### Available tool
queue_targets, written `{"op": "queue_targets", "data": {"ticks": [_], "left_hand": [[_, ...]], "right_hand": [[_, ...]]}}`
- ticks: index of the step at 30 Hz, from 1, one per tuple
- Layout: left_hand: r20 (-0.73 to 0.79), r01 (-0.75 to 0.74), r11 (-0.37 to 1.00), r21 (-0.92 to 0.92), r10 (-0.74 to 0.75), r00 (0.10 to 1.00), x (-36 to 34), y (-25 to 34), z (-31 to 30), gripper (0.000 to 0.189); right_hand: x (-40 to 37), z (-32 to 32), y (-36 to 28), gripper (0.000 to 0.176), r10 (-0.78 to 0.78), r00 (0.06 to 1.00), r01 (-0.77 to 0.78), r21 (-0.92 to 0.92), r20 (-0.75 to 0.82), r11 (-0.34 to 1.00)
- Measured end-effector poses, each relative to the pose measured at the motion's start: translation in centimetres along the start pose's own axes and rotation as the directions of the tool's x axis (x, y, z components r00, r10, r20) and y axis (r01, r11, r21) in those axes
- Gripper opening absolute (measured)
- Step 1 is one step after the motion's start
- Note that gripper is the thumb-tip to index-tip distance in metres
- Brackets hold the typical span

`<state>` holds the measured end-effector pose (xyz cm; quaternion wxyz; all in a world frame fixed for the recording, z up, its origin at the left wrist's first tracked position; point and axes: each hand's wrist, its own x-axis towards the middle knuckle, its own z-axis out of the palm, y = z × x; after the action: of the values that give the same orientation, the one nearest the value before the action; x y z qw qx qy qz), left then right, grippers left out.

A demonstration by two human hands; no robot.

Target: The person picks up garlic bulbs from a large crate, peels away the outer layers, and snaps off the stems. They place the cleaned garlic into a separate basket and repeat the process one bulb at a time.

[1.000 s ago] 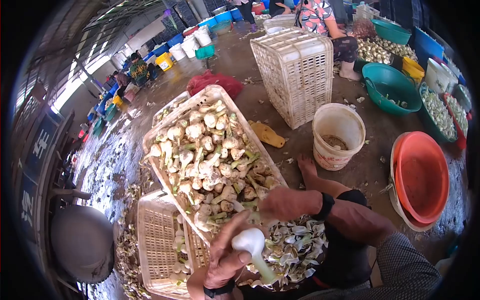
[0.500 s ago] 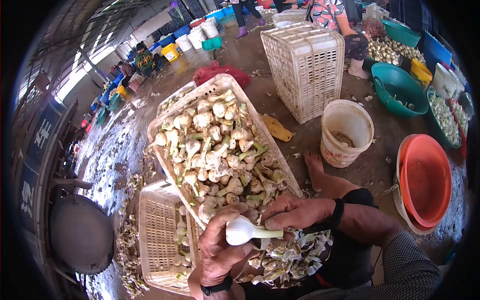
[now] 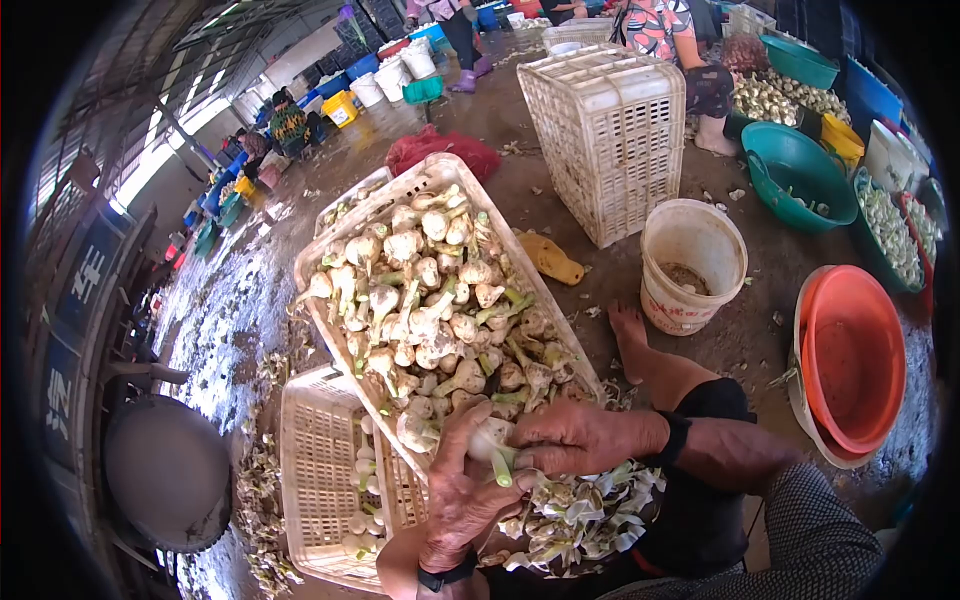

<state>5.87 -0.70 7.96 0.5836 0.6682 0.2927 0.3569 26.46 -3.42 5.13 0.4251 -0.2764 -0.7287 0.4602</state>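
Observation:
Between my two hands is a white garlic bulb (image 3: pixel 490 443) with its cut green stem pointing down toward me. My left hand (image 3: pixel 465 480) wraps round the bulb from the left. From the right, the fingers of my right hand (image 3: pixel 580 437) pinch at it; their tips are partly hidden. Just beyond lies a slanted white crate (image 3: pixel 318 290) heaped with unpeeled, soil-stained garlic (image 3: pixel 430 300). Peeled skins (image 3: pixel 590 515) lie in a pile below my right hand. At the lower left, a second crate (image 3: pixel 310 460) holds several clean white bulbs (image 3: pixel 365 465).
A white bucket (image 3: pixel 693 265) stands by my bare foot (image 3: pixel 630 345), with an upright crate (image 3: pixel 600 140) behind it. Red basins (image 3: pixel 855 360) and a green basin (image 3: pixel 798 178) are on the right. A round dark stool (image 3: pixel 165 475) is at the left. Other people (image 3: pixel 655 25) are farther back.
The garlic bulb has turned in my hands: its stem pointed right and now points down toward me. My right hand has moved left, closer to my left hand. A person in the background has shifted.

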Motion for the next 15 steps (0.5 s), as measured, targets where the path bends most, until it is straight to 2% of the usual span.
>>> {"op": "queue_targets", "data": {"ticks": [1, 3, 5, 6, 7, 8, 9, 11, 12, 14, 15], "left_hand": [[-0.036, 0.026, 1.000, -0.010, -0.026, 0.999, -0.1, 0.0, 0.1, 0.064], [-0.071, 0.053, 0.998, -0.020, -0.054, 0.996, 0.0, -0.1, 0.2, 0.058], [-0.066, -0.115, 0.970, 0.214, 0.132, 0.989, 0.3, -0.4, 0.2, 0.045], [-0.065, -0.115, 0.970, 0.215, 0.131, 0.989, 0.5, -0.3, 0.3, 0.045], [-0.078, -0.180, 0.913, 0.365, 0.223, 0.972, 0.7, -0.2, 0.3, 0.039], [-0.077, -0.234, 0.830, 0.507, 0.314, 0.946, 0.8, -0.1, 0.3, 0.034], [-0.078, -0.232, 0.829, 0.508, 0.312, 0.947, 0.7, -0.2, 0.2, 0.034], [-0.229, -0.099, 0.933, 0.347, 0.187, 0.955, 0.7, -0.2, 0.2, 0.030], [-0.234, -0.098, 0.933, 0.347, 0.188, 0.954, 0.7, 0.2, 0.2, 0.030], [-0.371, 0.085, 0.992, 0.088, -0.047, 0.927, 0.8, 1.5, 0.3, 0.027], [-0.386, 0.037, 0.998, -0.044, -0.051, 0.921, 0.9, 0.5, -0.2, 0.028]], "right_hand": [[-0.1, 0.0, 0.2, 0.032, -0.078, 0.997, 0.078, -0.059, 0.001, 0.995], [-0.1, 0.4, 0.5, 0.032, -0.054, 0.998, 0.054, -0.033, -0.015, 0.998], [-0.2, 0.4, 0.3, 0.032, -0.031, 0.999, 0.031, -0.005, -0.032, 1.000], [-0.3, 0.4, -0.1, 0.030, 0.045, 0.999, -0.044, 0.023, -0.028, 0.999], [-0.3, 0.3, -0.3, 0.029, 0.120, 0.993, -0.118, 0.050, -0.020, 0.992], [-0.4, 0.3, -0.2, 0.029, 0.118, 0.993, -0.117, 0.051, -0.018, 0.992], [-0.5, 0.4, 0.1, 0.028, 0.113, 0.993, -0.110, 0.109, -0.027, 0.988], [-0.5, 0.4, 0.1, 0.027, 0.109, 0.994, -0.103, 0.165, -0.028, 0.981], [-0.4, 0.5, -0.1, 0.026, 0.105, 0.994, -0.099, 0.209, -0.020, 0.973], [-0.3, 0.5, -0.7, 0.025, 0.101, 0.995, -0.095, 0.255, -0.009, 0.962], [-0.1, 0.3, -0.9, 0.023, 0.042, 0.999, -0.042, 0.226, 0.007, 0.973]]}}
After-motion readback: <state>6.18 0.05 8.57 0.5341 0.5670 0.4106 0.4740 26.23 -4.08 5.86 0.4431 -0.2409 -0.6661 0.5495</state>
